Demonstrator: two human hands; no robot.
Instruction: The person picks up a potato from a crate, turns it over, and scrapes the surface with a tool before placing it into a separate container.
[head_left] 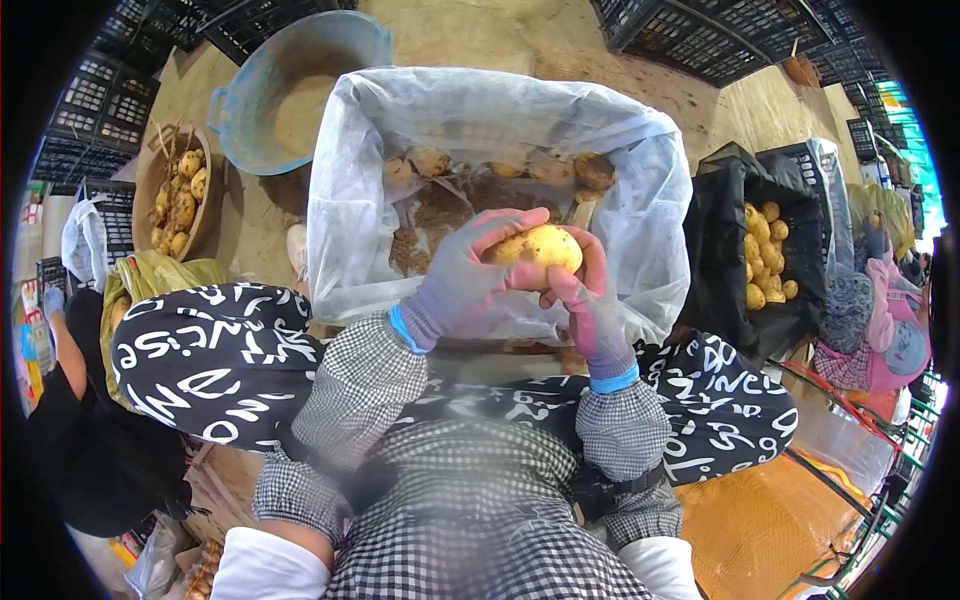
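A yellow potato with small dark specks (545,247) is held between both my gloved hands, above a crate lined with white cloth (345,220). My left hand (470,275), in a grey and pink glove, has its fingers around the potato's left side. On the right side, my right hand (590,295) grips it with thumb and fingers. Inside the lined crate, several potatoes (550,168) lie along the far side, with brown soil (430,215) below them.
A blue tub (300,110) stands at the upper left, beside a brown basin (210,210) of potatoes. At the right is a black-lined crate (720,250) holding potatoes. Black crates (700,40) stand behind. Other people (890,330) are at the far right and far left.
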